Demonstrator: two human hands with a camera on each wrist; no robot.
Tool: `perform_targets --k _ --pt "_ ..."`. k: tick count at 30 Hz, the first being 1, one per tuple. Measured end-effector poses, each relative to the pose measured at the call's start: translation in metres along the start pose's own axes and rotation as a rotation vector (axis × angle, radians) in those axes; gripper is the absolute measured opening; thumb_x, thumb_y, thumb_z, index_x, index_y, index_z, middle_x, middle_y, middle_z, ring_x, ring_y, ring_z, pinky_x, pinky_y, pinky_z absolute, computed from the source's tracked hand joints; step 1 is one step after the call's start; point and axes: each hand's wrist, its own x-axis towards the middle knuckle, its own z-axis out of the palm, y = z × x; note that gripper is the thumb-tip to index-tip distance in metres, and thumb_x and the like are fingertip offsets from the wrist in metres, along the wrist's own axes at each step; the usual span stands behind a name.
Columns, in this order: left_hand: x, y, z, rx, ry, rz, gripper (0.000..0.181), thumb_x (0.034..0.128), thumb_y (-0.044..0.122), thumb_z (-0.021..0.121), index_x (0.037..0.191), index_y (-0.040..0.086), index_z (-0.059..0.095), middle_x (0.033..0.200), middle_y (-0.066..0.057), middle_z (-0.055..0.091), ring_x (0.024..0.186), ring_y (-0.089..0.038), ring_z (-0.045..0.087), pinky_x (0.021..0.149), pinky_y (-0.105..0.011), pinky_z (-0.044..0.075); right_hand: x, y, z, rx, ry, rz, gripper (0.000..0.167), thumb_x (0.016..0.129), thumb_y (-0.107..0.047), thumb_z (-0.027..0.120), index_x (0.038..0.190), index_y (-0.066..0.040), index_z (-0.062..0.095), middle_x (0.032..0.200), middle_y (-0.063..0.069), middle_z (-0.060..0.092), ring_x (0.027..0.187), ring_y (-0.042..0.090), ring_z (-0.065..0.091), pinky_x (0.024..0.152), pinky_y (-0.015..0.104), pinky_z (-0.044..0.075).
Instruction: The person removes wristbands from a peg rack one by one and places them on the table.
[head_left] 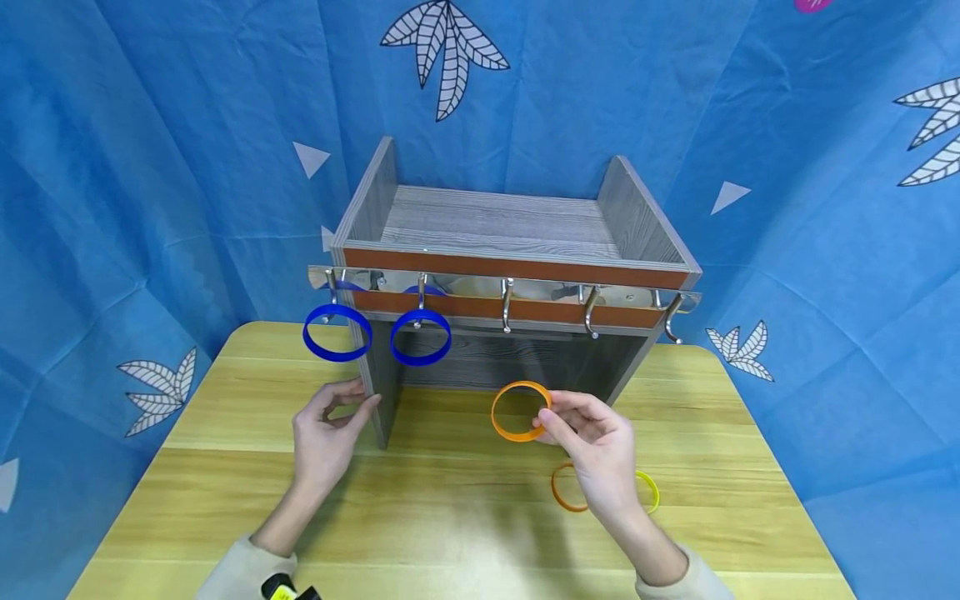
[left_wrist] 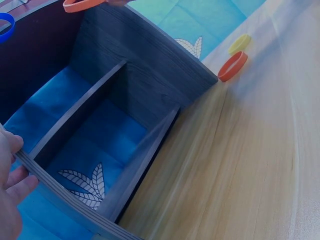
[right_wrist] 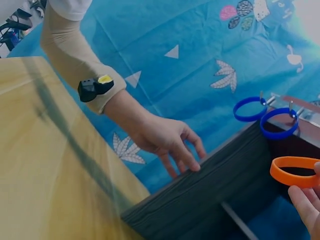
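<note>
My right hand [head_left: 603, 446] pinches an orange wristband [head_left: 517, 437] between thumb and fingers, in front of the grey wooden shelf unit and below its hook rail. In the right wrist view the orange wristband [right_wrist: 287, 181] is held up at the fingertips. With thumb and fingers, my left hand [head_left: 324, 433] grips the front edge of the unit's left side panel [head_left: 381, 417]. Two blue wristbands hang from the leftmost hooks, one blue wristband [head_left: 337, 357] at the end and another blue wristband [head_left: 420, 361] beside it.
Three hooks to the right, including the middle hook [head_left: 507, 308], hold no band. On the wooden table [head_left: 450, 517] lie a second orange wristband [head_left: 558, 493] and a yellow wristband [head_left: 654, 492], both partly behind my right hand. A blue patterned cloth [head_left: 540, 100] hangs behind the unit.
</note>
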Motion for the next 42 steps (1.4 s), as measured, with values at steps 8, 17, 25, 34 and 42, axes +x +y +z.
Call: perform_targets --k 8,17,25,34,42 --pt "0.000 0.000 0.000 0.011 0.003 -0.002 0.022 0.0840 -0.010 0.082 0.103 -0.002 0.076 0.096 0.022 0.071 0.085 0.007 0.070 0.068 -0.013 0.064 -0.007 0.012 -0.005 -0.001 0.029 0.009 0.023 0.092 0.014 0.071 0.108 -0.001 0.075 0.092 0.000 0.078 0.081 0.014 0.077 0.071 0.036 0.070" --pt "0.000 0.000 0.000 0.019 0.011 0.001 0.022 0.0833 -0.010 0.083 0.103 -0.002 0.075 0.095 0.024 0.071 0.085 0.007 0.069 0.067 -0.012 0.063 -0.014 0.026 -0.014 -0.049 0.010 0.066 0.022 0.091 0.011 0.073 0.107 -0.004 0.075 0.090 -0.004 0.077 0.078 0.009 0.076 0.069 0.031 0.069" --pt "0.000 0.000 0.000 0.020 0.004 -0.006 0.022 0.0836 -0.010 0.083 0.103 -0.002 0.076 0.096 0.023 0.071 0.085 0.007 0.070 0.067 -0.013 0.063 -0.021 0.042 -0.024 -0.073 -0.054 0.123 0.020 0.093 0.009 0.073 0.110 -0.001 0.074 0.090 -0.002 0.078 0.080 0.008 0.076 0.072 0.038 0.070" --pt "0.001 0.000 0.000 0.020 0.001 -0.016 0.022 0.0842 -0.009 0.082 0.104 -0.002 0.075 0.096 0.022 0.071 0.086 0.007 0.070 0.067 -0.014 0.064 -0.022 0.057 -0.033 -0.106 -0.091 0.187 0.020 0.094 0.005 0.073 0.113 0.011 0.070 0.090 -0.003 0.076 0.080 0.008 0.075 0.072 0.034 0.070" --pt "0.000 0.000 0.000 0.020 0.002 -0.023 0.022 0.0843 -0.009 0.082 0.104 -0.002 0.075 0.095 0.024 0.071 0.085 0.007 0.070 0.066 -0.013 0.063 -0.024 0.066 -0.035 -0.152 -0.093 0.280 0.025 0.094 0.001 0.075 0.115 0.014 0.069 0.089 -0.006 0.074 0.080 0.009 0.076 0.074 0.037 0.070"
